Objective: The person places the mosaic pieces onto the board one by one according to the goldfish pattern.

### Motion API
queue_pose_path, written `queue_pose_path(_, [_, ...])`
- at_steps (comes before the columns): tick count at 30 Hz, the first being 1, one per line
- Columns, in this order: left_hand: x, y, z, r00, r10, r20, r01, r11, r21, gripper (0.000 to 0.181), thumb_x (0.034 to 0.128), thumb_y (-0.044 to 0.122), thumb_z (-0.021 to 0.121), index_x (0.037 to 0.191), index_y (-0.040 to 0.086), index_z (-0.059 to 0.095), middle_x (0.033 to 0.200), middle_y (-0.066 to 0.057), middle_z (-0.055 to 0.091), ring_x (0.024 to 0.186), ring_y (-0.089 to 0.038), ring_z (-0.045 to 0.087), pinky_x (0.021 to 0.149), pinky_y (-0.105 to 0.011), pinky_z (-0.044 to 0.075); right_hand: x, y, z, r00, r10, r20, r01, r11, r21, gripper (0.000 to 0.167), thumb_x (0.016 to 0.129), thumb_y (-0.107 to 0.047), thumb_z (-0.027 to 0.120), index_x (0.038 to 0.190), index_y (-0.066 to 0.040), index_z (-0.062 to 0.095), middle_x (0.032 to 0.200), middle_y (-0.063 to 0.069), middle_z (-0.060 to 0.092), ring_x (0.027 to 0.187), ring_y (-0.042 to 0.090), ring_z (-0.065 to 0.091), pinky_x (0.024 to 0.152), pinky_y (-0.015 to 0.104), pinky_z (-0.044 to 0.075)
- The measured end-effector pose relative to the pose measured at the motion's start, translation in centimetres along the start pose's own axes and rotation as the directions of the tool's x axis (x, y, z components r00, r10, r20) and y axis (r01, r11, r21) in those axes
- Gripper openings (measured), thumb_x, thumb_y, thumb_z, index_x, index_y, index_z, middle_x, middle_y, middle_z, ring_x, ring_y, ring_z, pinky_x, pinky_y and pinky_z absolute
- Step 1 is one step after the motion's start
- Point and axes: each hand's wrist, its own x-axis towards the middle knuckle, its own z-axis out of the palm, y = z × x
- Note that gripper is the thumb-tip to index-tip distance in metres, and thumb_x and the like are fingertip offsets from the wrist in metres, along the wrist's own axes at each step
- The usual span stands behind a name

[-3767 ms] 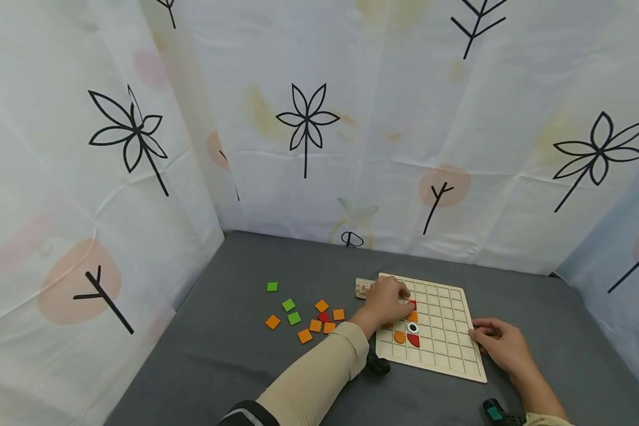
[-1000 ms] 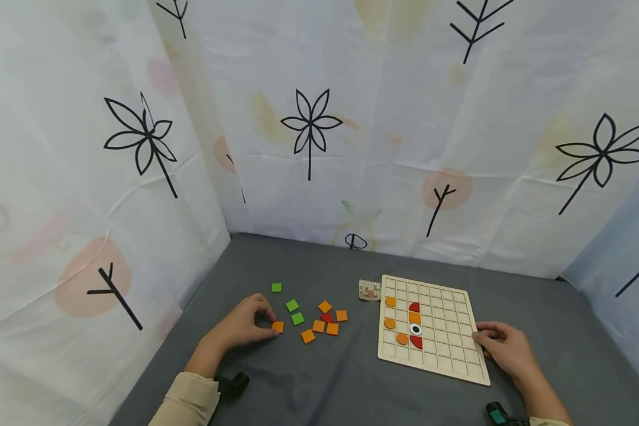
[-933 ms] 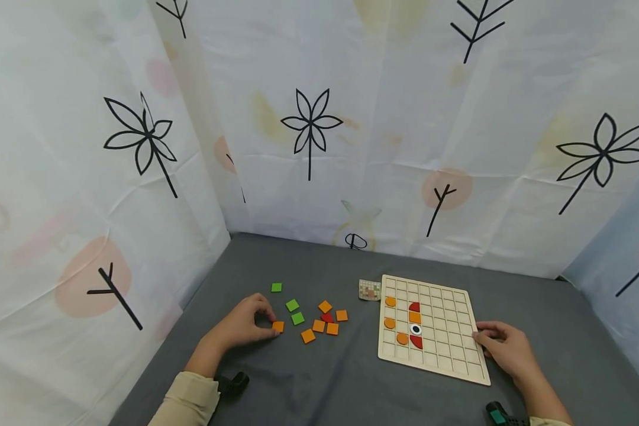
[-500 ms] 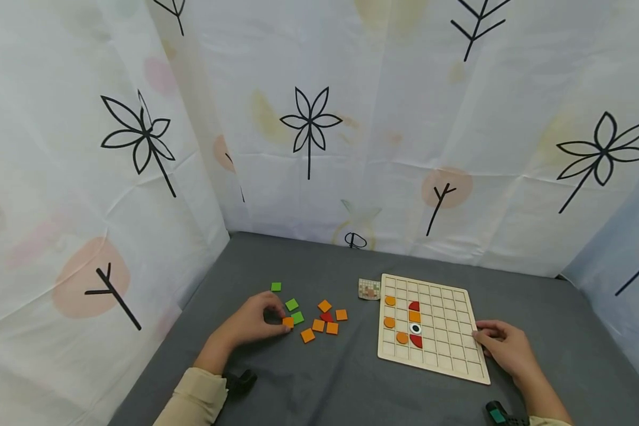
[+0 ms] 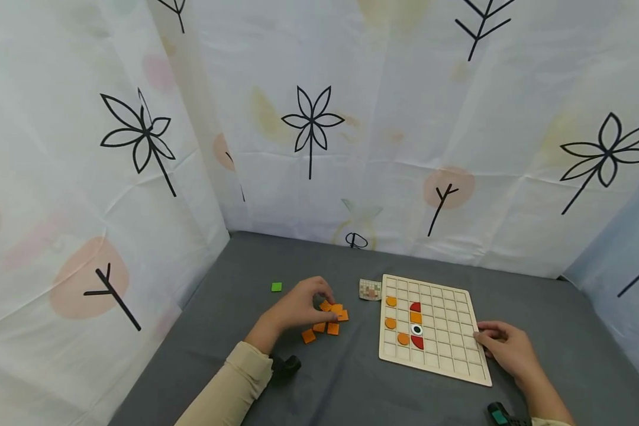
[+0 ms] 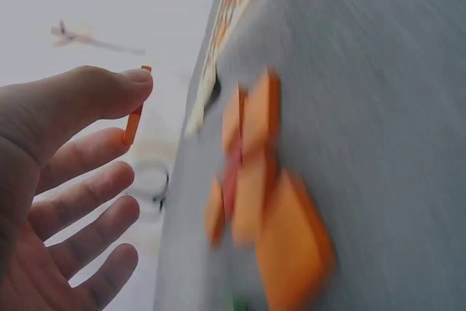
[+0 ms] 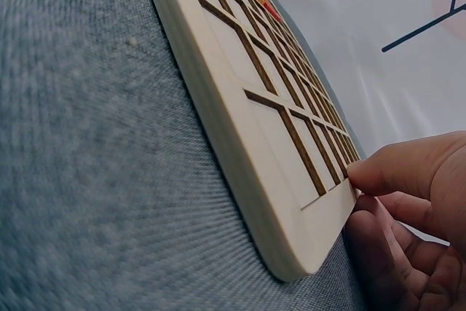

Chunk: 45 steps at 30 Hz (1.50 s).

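My left hand (image 5: 298,305) pinches an orange square tile (image 6: 133,126) between thumb and index finger; the left wrist view has the other fingers spread. Just beneath it lies a cluster of orange tiles (image 5: 309,336) on the cloth, a red piece (image 6: 231,180) among them. The right hand (image 5: 506,346) grips the right edge of a wooden grid board (image 5: 447,349), thumb on top. Set in the board's left columns are orange discs (image 5: 403,339), red quarter-round pieces (image 5: 417,342), an orange square (image 5: 416,318) and an eye piece (image 5: 416,330).
A small patterned card (image 5: 370,290) lies against the board's left edge. One green tile (image 5: 276,287) sits at the far left; my left hand hides the other green ones in the head view. White printed curtains (image 5: 309,195) stand behind the grey table (image 5: 234,278).
My left hand picked up the orange tile at the far left and carried it right, over the other orange tiles. The right hand keeps its grip on the board's edge.
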Motion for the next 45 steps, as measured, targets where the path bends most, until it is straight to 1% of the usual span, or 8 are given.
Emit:
queue_pose_path(5, [3.7, 2.4, 2.2, 0.996, 0.079, 0.038, -0.080, 0.997, 0.020, 0.018, 0.0929, 0.028, 0.085, 0.103, 0.015, 0.077, 0.114, 0.002, 0.065, 0.108, -0.025, 0.064, 0.090, -0.037, 0.059, -0.1, 0.0, 0.0, 1.000, 0.004, -0.001, -0.004, 1.000, 0.005, 0.048, 0.103, -0.019, 0.068, 0.139, 0.012, 0.059, 0.102, 0.012, 0.070, 0.079, 0.008, 0.061, 0.064, 0.027, 0.057])
queue_pose_path(10, [7.0, 4.7, 4.8, 0.984, 0.161, 0.082, -0.165, 0.985, 0.048, 0.021, 0.0948, 0.026, 0.083, 0.108, 0.010, 0.078, 0.115, -0.003, 0.066, 0.111, -0.029, 0.065, 0.095, -0.033, 0.057, -0.2, 0.1, 0.1, 1.000, 0.002, -0.005, -0.002, 1.000, -0.005, 0.048, 0.102, -0.020, 0.068, 0.139, 0.011, 0.060, 0.103, 0.012, 0.070, 0.079, 0.007, 0.061, 0.064, 0.026, 0.057])
queue_pose_path(15, [9.3, 6.4, 7.3, 0.983, 0.155, 0.102, -0.163, 0.984, 0.074, 0.022, 0.0956, 0.028, 0.082, 0.109, 0.011, 0.079, 0.117, -0.002, 0.068, 0.113, -0.026, 0.064, 0.092, -0.022, 0.050, -0.2, 0.0, 0.2, 1.000, -0.006, 0.009, 0.006, 1.000, -0.003, 0.049, 0.102, -0.020, 0.068, 0.139, 0.011, 0.060, 0.102, 0.011, 0.071, 0.080, 0.008, 0.062, 0.065, 0.027, 0.057])
queue_pose_path(21, [11.5, 7.2, 10.9, 0.987, 0.132, 0.087, -0.143, 0.982, 0.125, 0.024, 0.0958, 0.034, 0.081, 0.111, 0.015, 0.081, 0.115, 0.001, 0.073, 0.107, -0.014, 0.068, 0.084, -0.013, 0.050, 0.0, 0.0, 0.1, 1.000, -0.001, 0.005, 0.001, 1.000, 0.000, 0.049, 0.103, -0.020, 0.068, 0.139, 0.012, 0.059, 0.102, 0.011, 0.070, 0.080, 0.008, 0.061, 0.064, 0.027, 0.056])
queue_pose_path(26, [12.6, 7.3, 13.4, 0.994, 0.086, 0.064, -0.094, 0.985, 0.143, 0.026, 0.0944, 0.036, 0.083, 0.111, 0.015, 0.081, 0.109, 0.004, 0.073, 0.095, -0.003, 0.064, 0.077, -0.009, 0.048, -0.1, -0.1, 0.1, 1.000, 0.001, 0.004, -0.001, 1.000, -0.010, 0.049, 0.102, -0.020, 0.069, 0.139, 0.011, 0.060, 0.103, 0.011, 0.070, 0.080, 0.007, 0.062, 0.064, 0.027, 0.057])
queue_pose_path(31, [13.1, 6.8, 15.1, 0.999, 0.034, 0.016, -0.036, 0.986, 0.163, 0.025, 0.0933, 0.037, 0.083, 0.108, 0.017, 0.082, 0.104, 0.007, 0.071, 0.088, 0.002, 0.059, 0.075, -0.009, 0.048, 0.0, -0.2, 0.2, 1.000, 0.000, 0.003, 0.001, 1.000, -0.005, 0.049, 0.103, -0.019, 0.068, 0.139, 0.012, 0.059, 0.103, 0.013, 0.070, 0.079, 0.007, 0.063, 0.064, 0.027, 0.057])
queue_pose_path(39, [13.1, 7.0, 15.4, 0.999, 0.047, -0.006, -0.043, 0.956, 0.289, 0.025, 0.0915, 0.041, 0.084, 0.105, 0.021, 0.082, 0.099, 0.009, 0.069, 0.086, -0.001, 0.054, 0.077, -0.011, 0.044, -0.1, 0.0, 0.1, 1.000, -0.006, 0.002, 0.006, 1.000, -0.007, 0.050, 0.102, -0.019, 0.068, 0.140, 0.012, 0.058, 0.105, 0.014, 0.070, 0.078, 0.003, 0.062, 0.064, 0.026, 0.057])
queue_pose_path(45, [13.2, 7.0, 15.5, 0.999, 0.051, -0.007, -0.046, 0.948, 0.316, 0.026, 0.0914, 0.043, 0.084, 0.106, 0.021, 0.084, 0.100, 0.009, 0.069, 0.087, -0.002, 0.054, 0.080, -0.011, 0.042, -0.1, 0.1, 0.0, 1.000, -0.014, 0.004, 0.014, 1.000, -0.012, 0.050, 0.103, -0.019, 0.068, 0.140, 0.012, 0.058, 0.106, 0.014, 0.070, 0.079, 0.003, 0.062, 0.064, 0.026, 0.057])
